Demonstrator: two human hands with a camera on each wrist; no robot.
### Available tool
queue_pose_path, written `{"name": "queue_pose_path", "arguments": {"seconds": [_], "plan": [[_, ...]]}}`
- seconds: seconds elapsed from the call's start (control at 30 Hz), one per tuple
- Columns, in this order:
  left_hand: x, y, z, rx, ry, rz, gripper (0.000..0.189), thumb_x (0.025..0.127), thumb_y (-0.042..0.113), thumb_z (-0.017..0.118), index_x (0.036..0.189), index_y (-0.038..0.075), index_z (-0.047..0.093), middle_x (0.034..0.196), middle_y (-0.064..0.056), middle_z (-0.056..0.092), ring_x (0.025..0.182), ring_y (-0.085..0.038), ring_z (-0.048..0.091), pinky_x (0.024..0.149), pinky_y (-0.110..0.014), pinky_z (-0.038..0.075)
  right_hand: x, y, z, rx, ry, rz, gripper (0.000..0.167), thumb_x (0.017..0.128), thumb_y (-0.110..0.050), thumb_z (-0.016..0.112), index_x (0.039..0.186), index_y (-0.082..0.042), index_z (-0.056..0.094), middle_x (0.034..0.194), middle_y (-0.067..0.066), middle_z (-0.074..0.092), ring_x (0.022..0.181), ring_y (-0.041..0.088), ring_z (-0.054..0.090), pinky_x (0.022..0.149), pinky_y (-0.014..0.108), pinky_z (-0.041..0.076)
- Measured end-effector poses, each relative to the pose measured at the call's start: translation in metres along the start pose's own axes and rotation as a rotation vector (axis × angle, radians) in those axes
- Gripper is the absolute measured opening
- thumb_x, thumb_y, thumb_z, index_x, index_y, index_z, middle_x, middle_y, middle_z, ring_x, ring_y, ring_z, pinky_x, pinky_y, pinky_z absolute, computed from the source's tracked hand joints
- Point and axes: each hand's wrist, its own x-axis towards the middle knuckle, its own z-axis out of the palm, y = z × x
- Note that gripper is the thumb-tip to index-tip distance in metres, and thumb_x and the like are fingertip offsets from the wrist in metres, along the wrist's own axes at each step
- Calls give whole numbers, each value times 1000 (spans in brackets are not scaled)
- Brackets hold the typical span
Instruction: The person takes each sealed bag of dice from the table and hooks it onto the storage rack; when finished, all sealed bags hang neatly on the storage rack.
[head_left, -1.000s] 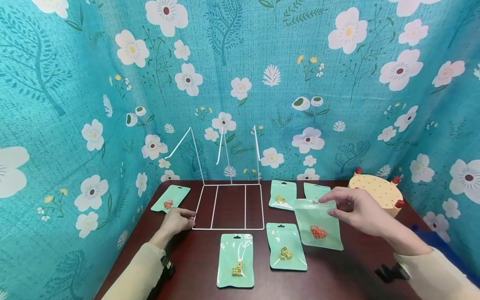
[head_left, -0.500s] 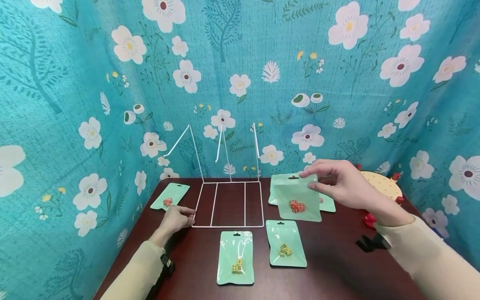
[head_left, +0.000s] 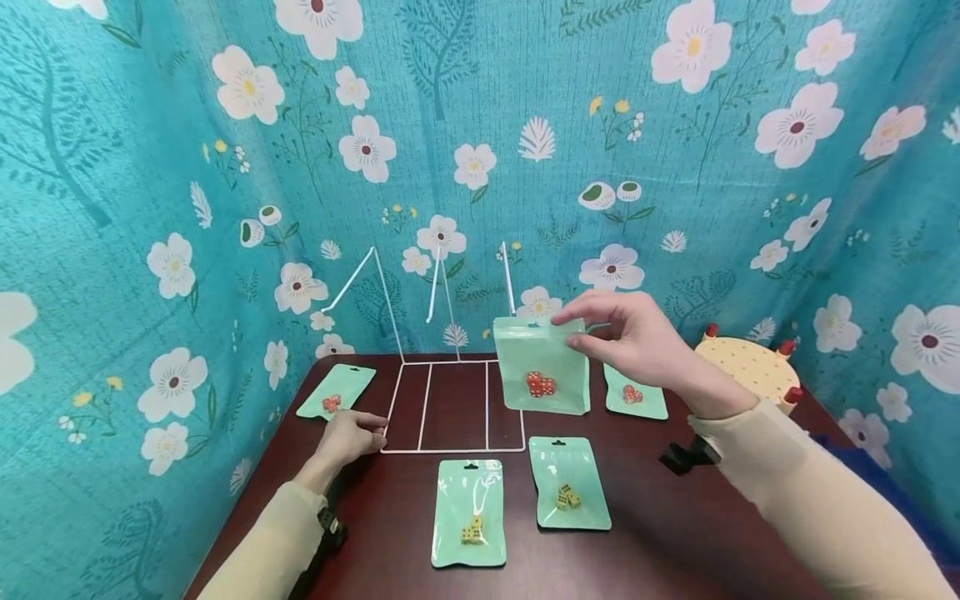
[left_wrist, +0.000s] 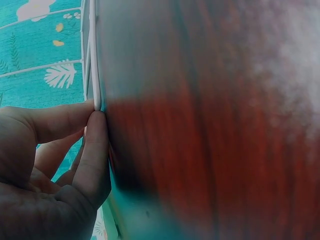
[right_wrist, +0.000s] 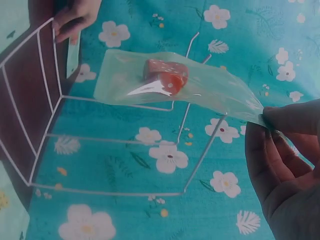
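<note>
My right hand [head_left: 633, 342] pinches the top edge of a green zip bag [head_left: 517, 358] with red dice [head_left: 542, 385] inside. The bag hangs in the air, overlapping the right side of a white wire rack [head_left: 453, 452] in the head view. Seen from the right wrist, the bag [right_wrist: 215, 85] stretches sideways from thumb and fingers, near the rack's hook arms. Down at the rack's front left corner, my left hand [head_left: 348, 442] holds the base wire. Its thumb and finger pinch that wire [left_wrist: 95, 60] in the left wrist view.
Two bags with yellow dice, one at front centre [head_left: 468, 492] and one to its right [head_left: 562, 467], lie on the dark table [head_left: 675, 517]. Red-dice bags lie left [head_left: 341, 385] and back right [head_left: 637, 408]. A round wooden piece with red pegs [head_left: 750, 367] stands farther right.
My right hand has carried the red-dice bag left and up, from over the table's right side to the rack's right side. The left hand stays on the rack.
</note>
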Motion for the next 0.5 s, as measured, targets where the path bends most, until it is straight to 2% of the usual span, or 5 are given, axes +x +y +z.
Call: {"name": "queue_pose_path", "arguments": {"seconds": [0.23,0.5], "plan": [[3,-1,0,12,-13,0,34,96,4,81,130,5,84,107,-10,84,87,-15,73,80,-29,64,17,7,11,88,-15,6,31,99,7,78,128,-4,82,126,17,80,103,7,72,87,24,68],[5,-1,0,10,-26,-16,37,95,4,80,131,5,83,109,-10,84,87,-13,73,79,-29,65,28,11,16,74,-8,67,30,102,2,78,131,-4,82,132,16,80,96,13,71,88,21,65]]}}
